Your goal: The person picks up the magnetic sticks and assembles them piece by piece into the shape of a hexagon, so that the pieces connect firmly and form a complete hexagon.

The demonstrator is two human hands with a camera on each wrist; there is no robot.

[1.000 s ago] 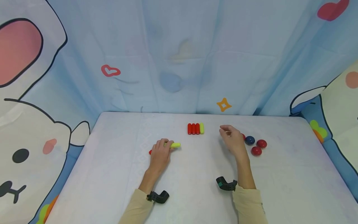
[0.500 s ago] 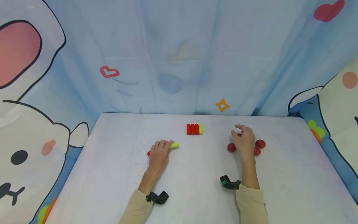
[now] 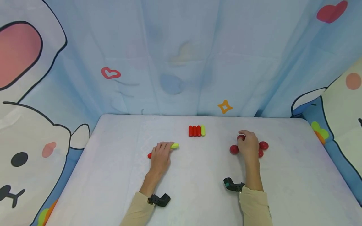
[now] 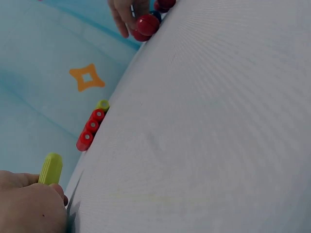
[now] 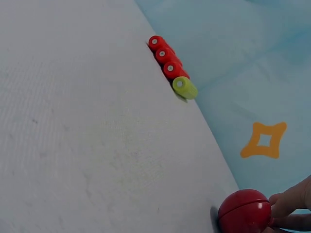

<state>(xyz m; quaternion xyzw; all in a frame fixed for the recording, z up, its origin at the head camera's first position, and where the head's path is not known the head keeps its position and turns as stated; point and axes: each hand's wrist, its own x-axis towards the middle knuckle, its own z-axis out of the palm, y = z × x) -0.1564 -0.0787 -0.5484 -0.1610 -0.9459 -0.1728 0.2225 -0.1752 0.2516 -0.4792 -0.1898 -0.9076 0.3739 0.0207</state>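
Observation:
My left hand (image 3: pixel 160 158) grips a yellow-green rod (image 3: pixel 175 146), whose end sticks out past the thumb. Left of that hand pokes the tip of a red rod (image 3: pixel 149 155); the rest is hidden, so I cannot tell if it is held. With curled thumb and fingers my right hand (image 3: pixel 249 146) pinches a red ball (image 3: pixel 241 137). Just left of the right wrist sits another red ball (image 3: pixel 234 149), apart from the fingers. Two more red balls (image 3: pixel 263 145) lie to the right, one partly covered. A dark blue ball (image 4: pixel 156 16) shows behind the reds in the left wrist view.
Three red rods (image 3: pixel 194 131) and one yellow-green rod (image 3: pixel 203 130) stand side by side near the back of the white table (image 3: pixel 198 179). Behind the table's back edge hangs a blue printed curtain (image 3: pixel 181 62).
My right hand moved right from beside the row of rods, uncovering a red ball, then came down onto another. My left hand stays nearly in place; its yellow-green rod shifted slightly.

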